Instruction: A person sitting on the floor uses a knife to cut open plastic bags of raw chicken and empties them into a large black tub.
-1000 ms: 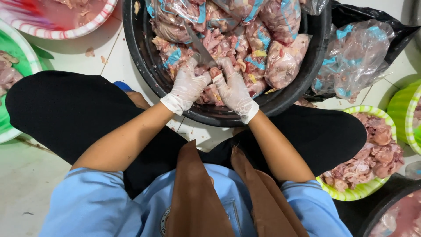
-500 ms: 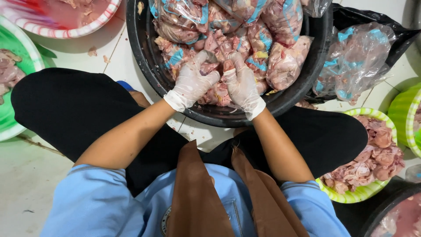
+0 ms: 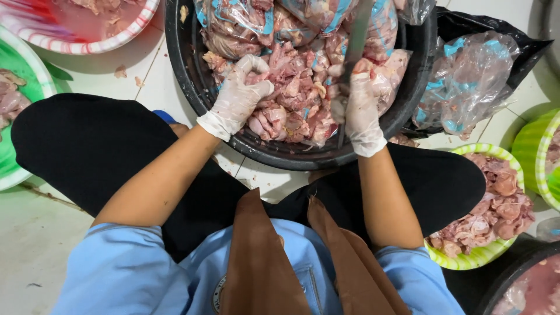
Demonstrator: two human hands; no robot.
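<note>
A large black tub in front of my crossed legs holds raw pink meat pieces and clear bags of meat with blue print. My gloved left hand rests on the loose meat at the tub's left side, fingers curled over a piece. In my gloved right hand I hold a knife, its blurred blade rising over the meat on the right side.
A light green basket of meat stands by my right knee. Empty plastic bags on a black bag lie right of the tub. A red-rimmed bowl sits top left, a green basket at left.
My hands, close together on the meat before, have drawn apart. The right hand has lifted the knife with the blade now pointing up and away.
</note>
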